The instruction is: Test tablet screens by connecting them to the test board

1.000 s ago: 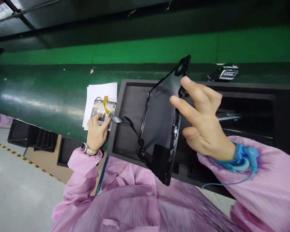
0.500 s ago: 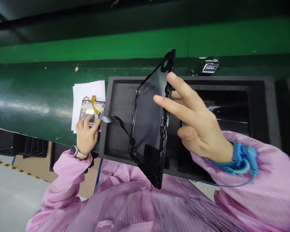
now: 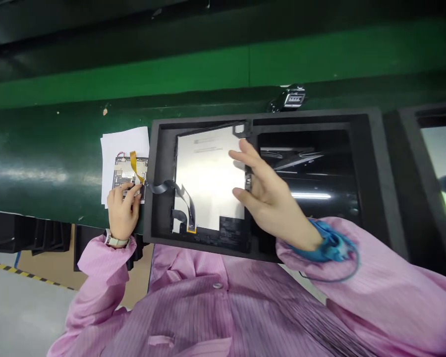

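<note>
A display panel (image 3: pixel 208 173) with a black frame lies nearly flat in the left bay of a black foam tray (image 3: pixel 367 148), its pale back facing up. My right hand (image 3: pixel 263 191) rests on the panel's right edge with fingers spread. A dark flat cable (image 3: pixel 165 187) runs from the panel leftward to a small circuit board (image 3: pixel 128 171) with an orange flex strip, lying on a white sheet (image 3: pixel 121 144). My left hand (image 3: pixel 123 208) presses its curled fingertips on the board's near edge where the cable meets it.
The green conveyor belt (image 3: pixel 52 148) carries the sheet and tray. A second foam tray (image 3: pixel 431 163) with another panel sits at the right. A small metal device (image 3: pixel 292 97) lies behind the tray. Stacked black trays (image 3: pixel 26 233) stand below the belt on the left.
My right hand has tipped the panel from standing on edge down nearly flat into the tray's left bay. The left hand stayed on the board.
</note>
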A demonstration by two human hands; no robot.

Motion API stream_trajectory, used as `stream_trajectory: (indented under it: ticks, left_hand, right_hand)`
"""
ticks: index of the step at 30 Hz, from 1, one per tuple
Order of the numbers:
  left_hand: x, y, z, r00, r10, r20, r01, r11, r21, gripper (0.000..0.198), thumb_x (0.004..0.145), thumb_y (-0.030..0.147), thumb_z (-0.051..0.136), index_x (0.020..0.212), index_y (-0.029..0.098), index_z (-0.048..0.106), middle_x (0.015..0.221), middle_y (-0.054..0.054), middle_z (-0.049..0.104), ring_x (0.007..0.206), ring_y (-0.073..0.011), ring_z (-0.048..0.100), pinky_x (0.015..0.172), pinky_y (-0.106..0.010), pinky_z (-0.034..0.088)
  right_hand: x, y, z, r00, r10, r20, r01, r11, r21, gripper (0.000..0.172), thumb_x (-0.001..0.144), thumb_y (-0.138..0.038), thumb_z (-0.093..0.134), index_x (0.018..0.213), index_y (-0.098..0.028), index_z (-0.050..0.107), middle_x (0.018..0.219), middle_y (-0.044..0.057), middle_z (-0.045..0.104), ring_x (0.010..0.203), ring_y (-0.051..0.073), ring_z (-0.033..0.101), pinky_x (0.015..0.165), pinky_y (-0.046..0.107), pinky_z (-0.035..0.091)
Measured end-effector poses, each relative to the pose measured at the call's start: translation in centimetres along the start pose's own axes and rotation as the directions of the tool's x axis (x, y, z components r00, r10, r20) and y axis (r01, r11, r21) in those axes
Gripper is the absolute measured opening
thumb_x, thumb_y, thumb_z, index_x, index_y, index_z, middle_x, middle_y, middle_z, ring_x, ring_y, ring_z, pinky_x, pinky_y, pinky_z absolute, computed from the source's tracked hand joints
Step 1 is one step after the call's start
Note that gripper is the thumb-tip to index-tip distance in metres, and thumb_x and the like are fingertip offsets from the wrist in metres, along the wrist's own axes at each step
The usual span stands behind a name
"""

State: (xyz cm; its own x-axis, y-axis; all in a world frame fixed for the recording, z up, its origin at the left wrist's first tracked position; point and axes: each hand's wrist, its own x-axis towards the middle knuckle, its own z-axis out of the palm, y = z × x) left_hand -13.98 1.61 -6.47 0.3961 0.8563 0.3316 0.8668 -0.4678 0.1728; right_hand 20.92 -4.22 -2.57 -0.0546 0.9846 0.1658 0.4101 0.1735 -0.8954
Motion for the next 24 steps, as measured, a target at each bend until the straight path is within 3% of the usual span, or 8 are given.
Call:
stream_trajectory:
  ticks: [4,6,8,12,15,17,20,24]
  left_hand:
    - [0.0,0.0,0.2,0.999,-0.013,-0.031,0.013,1.0,-0.015,0.031,0.103,0.03,0.049,0.124,0.019,0.069,0.116,-0.016,0.068,0.105,-0.0298,0.06,0.093,-0.045,0.045]
    - [0.0,0.0,0.2,0.998,-0.018,-0.065,0.013,0.997,-0.071,0.03,0.104,0.031,0.048,0.123,0.018,0.068,0.116,-0.015,0.067,0.107,-0.0289,0.061,0.095,-0.045,0.047]
    - [0.0,0.1,-0.1,0.992,-0.053,-0.115,0.034,0.987,-0.155,0.029,0.105,0.032,0.046,0.12,0.018,0.066,0.117,-0.015,0.066,0.112,-0.0273,0.062,0.099,-0.044,0.048]
    - [1.0,0.4,-1.1,0.964,-0.154,-0.217,0.093,0.96,-0.265,0.033,0.106,0.035,0.041,0.124,0.019,0.063,0.119,-0.014,0.063,0.118,-0.0248,0.06,0.101,-0.042,0.05]
    - [2.9,0.5,-1.7,0.977,-0.062,-0.203,0.012,0.97,-0.241,0.041,0.106,0.038,0.039,0.138,0.02,0.058,0.131,-0.016,0.057,0.125,-0.0271,0.053,0.106,-0.045,0.047]
    - [4.4,0.3,-1.7,0.988,0.05,-0.149,-0.079,0.977,-0.196,0.042,0.106,0.039,0.039,0.138,0.021,0.06,0.142,-0.017,0.049,0.134,-0.0307,0.046,0.11,-0.049,0.042]
    - [6.4,-0.1,-1.2,0.973,0.193,-0.123,-0.213,0.962,-0.172,0.036,0.105,0.04,0.04,0.111,0.021,0.07,0.138,-0.016,0.048,0.136,-0.0328,0.041,0.112,-0.054,0.036]
    - [7.5,-0.3,-0.3,0.957,0.255,-0.14,-0.283,0.929,-0.239,0.033,0.105,0.036,0.041,0.087,0.02,0.063,0.11,-0.012,0.054,0.114,-0.0281,0.048,0.101,-0.049,0.041]
  right_hand:
    - [1.3,0.9,2.0,0.999,0.034,0.039,-0.04,0.986,0.162,0.062,0.091,-0.02,0.054,0.15,-0.031,0.04,0.174,0.003,0.018,0.162,0.021,0.009,0.131,0.052,0.019]
    - [1.8,1.4,2.5,0.997,0.066,0.038,-0.071,0.982,0.174,0.065,0.088,-0.016,0.053,0.15,-0.03,0.04,0.173,0.004,0.02,0.162,0.021,0.013,0.131,0.049,0.02]
    - [2.1,1.5,2.5,0.995,0.092,0.038,-0.096,0.99,0.105,0.065,0.086,-0.014,0.051,0.15,-0.027,0.042,0.171,0.006,0.025,0.16,0.024,0.023,0.128,0.051,0.029]
    - [1.7,-0.3,2.2,0.991,0.129,0.041,-0.11,0.941,-0.319,0.054,0.09,-0.014,0.049,0.145,-0.02,0.05,0.158,0.011,0.049,0.136,0.033,0.054,0.104,0.054,0.054]
    - [1.3,-3.1,2.4,0.994,0.092,0.057,-0.026,0.717,-0.697,0.037,0.096,-0.017,0.046,0.129,-0.012,0.064,0.151,0.018,0.055,0.117,0.04,0.06,0.084,0.054,0.055]
    - [1.7,-4.7,3.1,0.988,0.038,0.149,0.091,0.636,-0.766,0.033,0.099,-0.022,0.046,0.12,-0.008,0.068,0.144,0.022,0.059,0.114,0.04,0.058,0.083,0.053,0.053]
    - [3.7,-5.7,5.1,0.958,-0.06,0.282,0.228,0.755,-0.615,0.037,0.102,-0.03,0.047,0.124,-0.009,0.066,0.137,0.021,0.062,0.118,0.037,0.053,0.093,0.051,0.049]
    - [7.5,-4.8,8.6,0.951,-0.046,0.306,0.145,0.94,-0.31,0.027,0.098,-0.03,0.053,0.114,-0.014,0.07,0.127,0.015,0.066,0.12,0.033,0.048,0.103,0.049,0.043]
